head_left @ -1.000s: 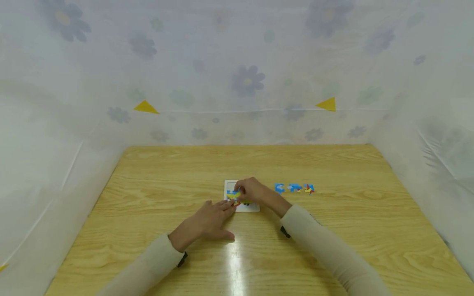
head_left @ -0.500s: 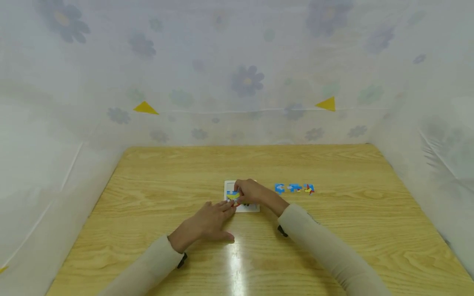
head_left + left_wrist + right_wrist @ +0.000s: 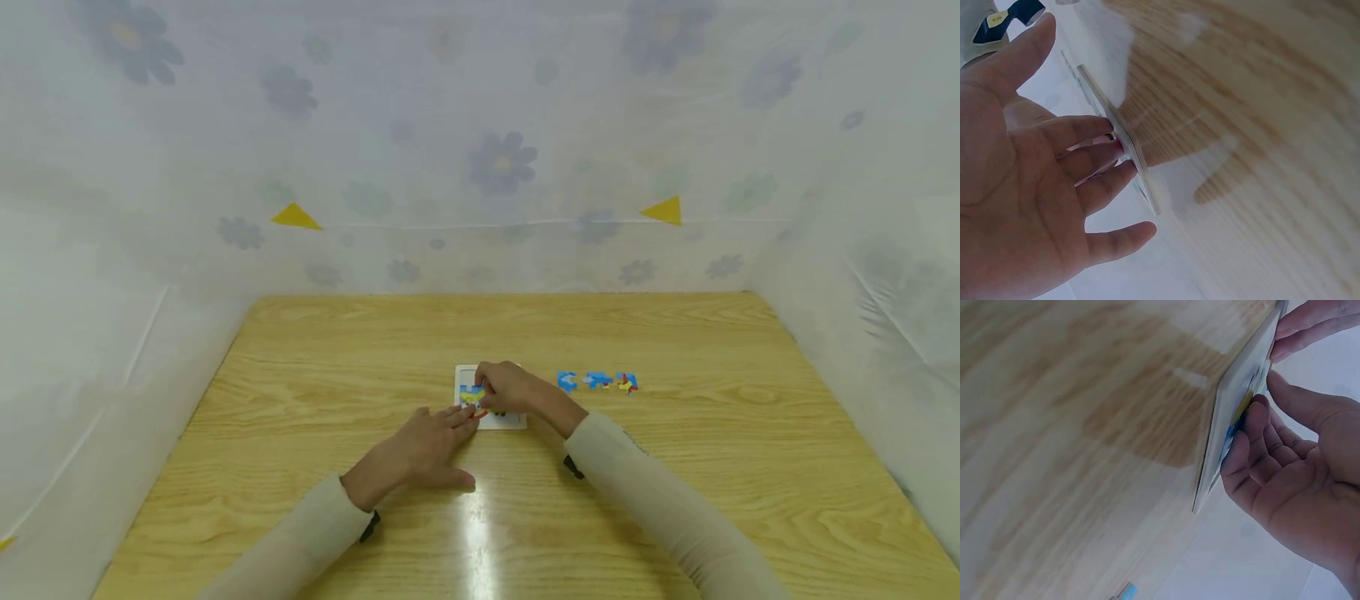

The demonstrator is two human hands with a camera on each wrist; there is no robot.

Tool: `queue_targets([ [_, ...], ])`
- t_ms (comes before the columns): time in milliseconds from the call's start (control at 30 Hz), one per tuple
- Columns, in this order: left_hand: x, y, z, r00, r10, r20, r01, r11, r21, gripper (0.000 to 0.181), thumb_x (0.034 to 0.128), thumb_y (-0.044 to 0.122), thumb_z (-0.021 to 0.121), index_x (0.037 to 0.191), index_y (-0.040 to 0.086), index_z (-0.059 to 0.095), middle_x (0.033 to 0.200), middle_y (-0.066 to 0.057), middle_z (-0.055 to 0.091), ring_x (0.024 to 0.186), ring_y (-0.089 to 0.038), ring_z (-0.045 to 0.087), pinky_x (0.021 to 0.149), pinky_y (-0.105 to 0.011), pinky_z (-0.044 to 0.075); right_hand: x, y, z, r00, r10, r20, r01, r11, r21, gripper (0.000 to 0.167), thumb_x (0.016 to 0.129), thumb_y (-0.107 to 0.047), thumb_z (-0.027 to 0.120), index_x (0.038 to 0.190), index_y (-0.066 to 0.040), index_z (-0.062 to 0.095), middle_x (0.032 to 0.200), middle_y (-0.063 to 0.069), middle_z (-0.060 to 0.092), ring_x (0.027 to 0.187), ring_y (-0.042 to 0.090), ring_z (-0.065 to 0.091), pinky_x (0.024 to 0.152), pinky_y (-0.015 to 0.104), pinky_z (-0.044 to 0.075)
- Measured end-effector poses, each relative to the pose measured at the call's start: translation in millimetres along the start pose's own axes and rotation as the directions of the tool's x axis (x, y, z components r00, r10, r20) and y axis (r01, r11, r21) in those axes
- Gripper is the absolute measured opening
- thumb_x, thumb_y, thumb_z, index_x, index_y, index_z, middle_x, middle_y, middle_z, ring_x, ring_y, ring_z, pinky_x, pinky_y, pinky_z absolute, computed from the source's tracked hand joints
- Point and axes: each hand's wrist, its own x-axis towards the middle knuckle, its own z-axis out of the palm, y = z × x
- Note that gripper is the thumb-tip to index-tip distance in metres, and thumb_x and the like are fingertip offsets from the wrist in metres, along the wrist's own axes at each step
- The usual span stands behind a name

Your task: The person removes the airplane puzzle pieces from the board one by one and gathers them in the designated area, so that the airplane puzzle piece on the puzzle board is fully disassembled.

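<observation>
White-rimmed board [image 3: 513, 423], blue puzzle pieces [image 3: 597, 380], seemingly part red, yellowish woodgrain table [image 3: 375, 350]

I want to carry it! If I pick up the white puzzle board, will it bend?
Probably not: in the wrist views, the white puzzle board's edge looks straight, not sagging. It seems thin, so it's likely light for its size. Lying flat on the shiny table, it might slide when pushed, but shouldn't roll.
</observation>
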Motion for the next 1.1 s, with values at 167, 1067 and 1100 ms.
queue_targets([
  [167, -0.1, 1.6, -0.2, 1.0, -0.004, 0.002, 0.004, 1.0, 0.002, 0.084, 0.0823, 0.061, 0.06, 0.146, 0.011, 0.039, 0.155, -0.008, 0.03, 0.142, -0.025, 0.031, 0.106, -0.06, 0.031, 2.0, 0.8, 0.9, 1.0, 0.01, -0.013, -0.01, 1.0, -0.016, 0.018, 0.094, -0.014, 0.06, 0.109, -0.006, 0.057, 0.09, 0.003, 0.063, 0.076, 0.012, 0.057, 0.072, 0.028, 0.05],
  [1067, 10.8, 6.6, -6.6, 1.0, 0.014, 0.013, -0.016, 0.995, 0.096, 0.086, 0.0786, 0.067, 0.061, 0.141, 0.011, 0.045, 0.151, -0.004, 0.038, 0.134, -0.026, 0.04, 0.099, -0.045, 0.041, 15.8, -12.2, -2.6, 0.994, 0.101, 0.033, -0.092, 0.973, -0.213, 0.013, 0.099, -0.021, 0.048, 0.1, -0.011, 0.057, 0.084, -0.001, 0.058, 0.073, 0.013, 0.051, 0.072, 0.027, 0.044],
  [1100, 11.1, 6.6, -6.7, 1.0, 0.013, 0.015, -0.015, 0.995, 0.099, 0.086, 0.0783, 0.067, 0.061, 0.141, 0.011, 0.045, 0.151, -0.004, 0.038, 0.135, -0.026, 0.04, 0.099, -0.045, 0.041, 15.8, -12.1, -3.0, 0.994, 0.106, 0.04, -0.096, 0.974, -0.204, 0.012, 0.099, -0.021, 0.048, 0.099, -0.011, 0.056, 0.084, -0.001, 0.058, 0.073, 0.013, 0.051, 0.071, 0.027, 0.044],
])
